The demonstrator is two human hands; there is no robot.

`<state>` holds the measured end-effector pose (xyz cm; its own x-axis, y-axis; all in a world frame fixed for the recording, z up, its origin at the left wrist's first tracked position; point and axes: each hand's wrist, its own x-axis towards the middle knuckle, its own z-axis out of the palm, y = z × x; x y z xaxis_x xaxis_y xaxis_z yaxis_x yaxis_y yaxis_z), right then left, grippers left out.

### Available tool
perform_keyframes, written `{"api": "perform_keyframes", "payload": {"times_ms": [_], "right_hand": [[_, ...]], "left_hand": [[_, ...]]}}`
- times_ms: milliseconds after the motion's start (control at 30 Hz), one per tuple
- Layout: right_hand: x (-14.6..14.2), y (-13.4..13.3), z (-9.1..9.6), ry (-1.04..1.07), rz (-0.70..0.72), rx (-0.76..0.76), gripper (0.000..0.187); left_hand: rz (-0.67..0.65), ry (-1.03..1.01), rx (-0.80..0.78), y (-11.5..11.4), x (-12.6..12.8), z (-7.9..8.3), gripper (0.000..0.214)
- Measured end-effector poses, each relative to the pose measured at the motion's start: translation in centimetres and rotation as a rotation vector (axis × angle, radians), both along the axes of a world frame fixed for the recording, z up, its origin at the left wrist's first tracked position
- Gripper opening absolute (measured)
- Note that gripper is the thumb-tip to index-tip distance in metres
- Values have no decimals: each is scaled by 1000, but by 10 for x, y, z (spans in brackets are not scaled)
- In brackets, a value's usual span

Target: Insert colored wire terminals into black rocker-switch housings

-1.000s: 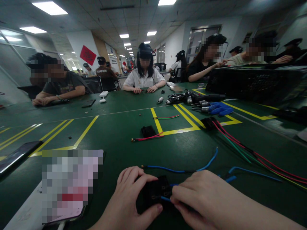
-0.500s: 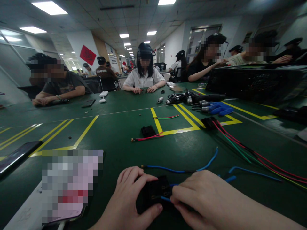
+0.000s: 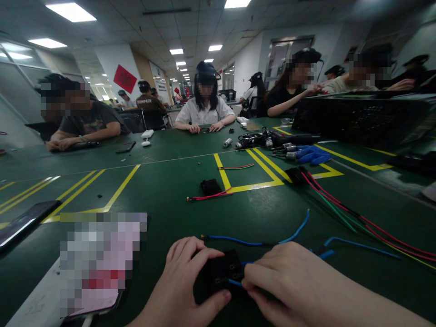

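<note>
Nothing has shifted over the last second: both hands sit as they were, a steady hold. The left hand (image 3: 184, 284) clasps the small black plastic block (image 3: 220, 272) at the near edge of the green table (image 3: 163, 190), thumb beneath and fingers curled over. The right hand (image 3: 293, 281) pinches a thin blue wire (image 3: 235, 282) against the block's side, where small metal terminals show.

Co-worker (image 3: 89, 121) slightly further left.
</note>
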<state>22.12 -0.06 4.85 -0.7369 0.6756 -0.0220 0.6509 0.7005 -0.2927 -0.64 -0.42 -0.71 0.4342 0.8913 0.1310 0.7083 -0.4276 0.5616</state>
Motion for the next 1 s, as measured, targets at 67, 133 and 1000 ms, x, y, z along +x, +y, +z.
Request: {"api": "perform_keyframes", "payload": {"times_ms": [67,133,1000], "right_hand": [[-1,2,-1,2,9,-8,15],[-2,5,-2,-4,32,-7,14],[0,3,-2,6,23,5,12]], "left_hand": [[0,1,1,1,0,-1,45],[0,3,2,1,0,-1,46],[-5,10,24,-1,0,-2,46]]}}
